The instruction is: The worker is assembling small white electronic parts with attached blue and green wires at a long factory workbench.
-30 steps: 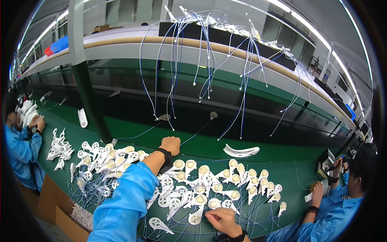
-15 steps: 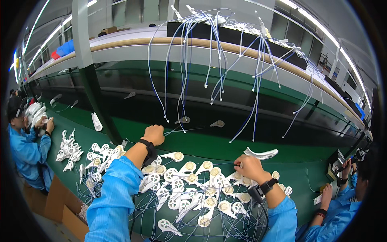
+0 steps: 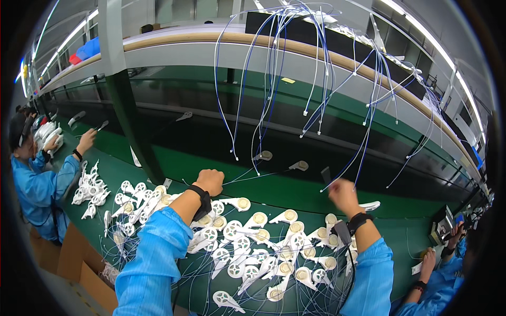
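Observation:
My left hand (image 3: 211, 181) is closed above the far edge of the bench, knuckles up. Thin cables (image 3: 247, 179) emerge beside it toward white parts (image 3: 299, 166) on the dark belt; what its fingers hold is hidden. Farther right, my right hand (image 3: 343, 197) reaches over the green strip beside the belt, smeared by motion. Close to its fingertips are a dark grey flat piece (image 3: 326, 175) and hanging cable ends; contact is unclear. A white curved shell (image 3: 370, 206) lies behind its wrist. Between my forearms spreads a heap of white wheel-shaped parts (image 3: 241, 243) with blue-grey cables.
A shelf (image 3: 174, 42) crosses above the belt, with a black bin (image 3: 260, 25) trailing long white and blue cables. A dark green post (image 3: 132, 126) stands left. Co-workers in blue sleeves (image 3: 39, 181) sit on both sides. White parts (image 3: 90, 188) are piled at left.
My right hand has moved away from the heap, out toward the belt. My left hand stays closed near the bench edge. The left co-worker's arm now reaches toward the belt.

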